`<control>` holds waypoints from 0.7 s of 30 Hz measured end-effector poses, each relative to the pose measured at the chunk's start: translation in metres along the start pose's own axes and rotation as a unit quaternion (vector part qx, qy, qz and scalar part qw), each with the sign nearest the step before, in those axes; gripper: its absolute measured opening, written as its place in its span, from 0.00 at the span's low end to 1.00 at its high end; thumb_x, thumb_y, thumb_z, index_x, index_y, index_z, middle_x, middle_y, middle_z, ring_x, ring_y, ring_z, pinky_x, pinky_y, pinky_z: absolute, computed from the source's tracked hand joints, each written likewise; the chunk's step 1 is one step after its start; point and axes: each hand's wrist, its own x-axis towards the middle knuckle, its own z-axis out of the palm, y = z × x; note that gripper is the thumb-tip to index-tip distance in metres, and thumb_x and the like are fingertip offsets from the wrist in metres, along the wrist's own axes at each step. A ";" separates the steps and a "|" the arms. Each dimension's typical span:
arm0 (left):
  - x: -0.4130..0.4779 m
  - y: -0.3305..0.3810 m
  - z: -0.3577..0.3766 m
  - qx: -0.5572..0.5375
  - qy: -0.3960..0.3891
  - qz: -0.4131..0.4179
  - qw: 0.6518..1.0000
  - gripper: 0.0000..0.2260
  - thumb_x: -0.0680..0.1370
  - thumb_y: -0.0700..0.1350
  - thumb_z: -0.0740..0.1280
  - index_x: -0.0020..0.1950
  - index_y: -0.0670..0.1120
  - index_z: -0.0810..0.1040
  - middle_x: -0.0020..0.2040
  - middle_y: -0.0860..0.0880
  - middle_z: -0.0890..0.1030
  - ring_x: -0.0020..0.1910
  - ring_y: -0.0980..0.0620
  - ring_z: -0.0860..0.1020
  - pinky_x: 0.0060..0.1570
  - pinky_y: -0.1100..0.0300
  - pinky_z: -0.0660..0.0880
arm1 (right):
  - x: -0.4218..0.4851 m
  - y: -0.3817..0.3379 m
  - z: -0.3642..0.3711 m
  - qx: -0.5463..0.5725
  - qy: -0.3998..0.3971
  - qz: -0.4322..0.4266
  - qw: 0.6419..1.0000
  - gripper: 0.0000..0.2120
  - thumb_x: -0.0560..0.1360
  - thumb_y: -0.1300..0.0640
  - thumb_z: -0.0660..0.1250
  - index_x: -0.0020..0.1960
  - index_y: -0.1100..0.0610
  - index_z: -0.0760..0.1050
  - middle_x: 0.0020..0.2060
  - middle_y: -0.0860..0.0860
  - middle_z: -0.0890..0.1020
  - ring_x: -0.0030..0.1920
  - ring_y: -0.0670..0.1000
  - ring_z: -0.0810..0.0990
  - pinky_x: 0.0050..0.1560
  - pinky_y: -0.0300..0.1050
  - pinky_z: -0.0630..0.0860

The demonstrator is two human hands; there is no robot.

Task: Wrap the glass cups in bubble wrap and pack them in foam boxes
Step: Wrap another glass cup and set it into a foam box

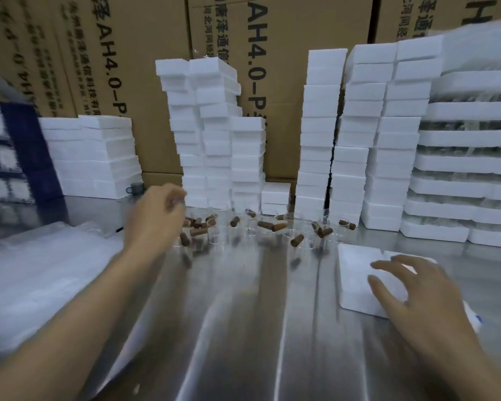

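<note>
Hovering spread over one foam box [356,273], right hand [414,290]; left hand [159,211] (blurred): hold unclear.

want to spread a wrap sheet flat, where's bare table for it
Bare steel table front and middle, between the bubble wrap pile on the left and the foam box under the right hand. Crowded at the back: glass cups stand packed along the foam stacks.
</note>
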 end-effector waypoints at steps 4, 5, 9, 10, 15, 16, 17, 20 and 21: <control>0.039 -0.101 -0.050 0.277 -0.074 -0.150 0.946 0.23 0.85 0.54 0.64 0.79 0.51 0.71 0.75 0.42 0.77 0.70 0.36 0.76 0.62 0.42 0.76 | 0.002 -0.001 0.008 -0.060 -0.078 0.022 0.995 0.18 0.77 0.31 0.58 0.56 0.35 0.82 0.68 0.46 0.77 0.72 0.53 0.70 0.71 0.56 0.66; 0.040 -0.121 -0.056 0.316 -0.118 -0.188 0.922 0.27 0.85 0.59 0.61 0.83 0.50 0.67 0.79 0.41 0.72 0.75 0.35 0.72 0.69 0.39 0.73 | 0.002 -0.001 0.008 -0.055 -0.081 0.028 0.995 0.21 0.75 0.28 0.54 0.54 0.35 0.82 0.67 0.46 0.78 0.71 0.53 0.71 0.70 0.56 0.66; 0.031 -0.177 -0.057 0.348 -0.218 -0.252 0.876 0.32 0.87 0.64 0.50 0.86 0.46 0.60 0.85 0.40 0.61 0.83 0.36 0.60 0.80 0.35 0.57 | 0.003 0.000 0.009 -0.038 -0.061 0.035 0.997 0.23 0.71 0.25 0.50 0.47 0.34 0.79 0.64 0.48 0.80 0.69 0.57 0.73 0.68 0.57 0.68; 0.030 -0.184 -0.056 0.347 -0.218 -0.242 0.880 0.29 0.88 0.61 0.48 0.84 0.46 0.63 0.84 0.40 0.64 0.82 0.35 0.62 0.79 0.35 0.58 | 0.003 0.001 0.009 -0.036 -0.059 0.041 0.997 0.21 0.71 0.25 0.50 0.46 0.33 0.77 0.64 0.48 0.80 0.69 0.57 0.74 0.67 0.57 0.69; 0.050 -0.185 -0.061 0.286 -0.198 -0.240 0.906 0.22 0.88 0.49 0.45 0.73 0.43 0.71 0.78 0.34 0.69 0.76 0.31 0.68 0.77 0.34 0.63 | 0.002 0.007 0.012 -0.020 -0.042 0.054 0.997 0.17 0.71 0.25 0.52 0.43 0.31 0.74 0.64 0.48 0.81 0.68 0.57 0.75 0.65 0.58 0.69; 0.056 -0.179 -0.065 0.267 -0.178 -0.251 0.913 0.24 0.89 0.50 0.45 0.76 0.41 0.71 0.80 0.33 0.67 0.78 0.29 0.66 0.78 0.34 0.62 | 0.003 0.008 0.013 -0.019 -0.040 0.053 0.998 0.16 0.71 0.25 0.52 0.43 0.30 0.74 0.64 0.48 0.80 0.68 0.57 0.75 0.65 0.57 0.69; 0.062 -0.170 -0.069 0.248 -0.157 -0.255 0.921 0.24 0.89 0.49 0.45 0.77 0.39 0.70 0.80 0.31 0.66 0.79 0.27 0.64 0.79 0.35 0.61 | 0.003 0.009 0.014 -0.021 -0.039 0.052 0.998 0.16 0.72 0.25 0.52 0.43 0.30 0.74 0.65 0.48 0.80 0.68 0.57 0.75 0.65 0.57 0.68; 0.066 -0.124 -0.085 0.210 -0.110 -0.205 0.950 0.24 0.89 0.50 0.43 0.76 0.41 0.70 0.80 0.32 0.67 0.78 0.27 0.65 0.78 0.35 0.61 | 0.004 0.012 0.016 -0.042 -0.038 0.041 0.998 0.18 0.73 0.26 0.54 0.44 0.33 0.78 0.65 0.48 0.80 0.68 0.57 0.75 0.65 0.57 0.69; 0.061 -0.102 -0.089 0.191 -0.104 -0.176 0.960 0.25 0.90 0.52 0.43 0.80 0.45 0.69 0.83 0.35 0.65 0.80 0.30 0.64 0.79 0.37 0.59 | 0.004 0.013 0.017 -0.046 -0.040 0.040 0.997 0.19 0.74 0.27 0.55 0.44 0.35 0.80 0.65 0.48 0.80 0.68 0.57 0.75 0.66 0.57 0.69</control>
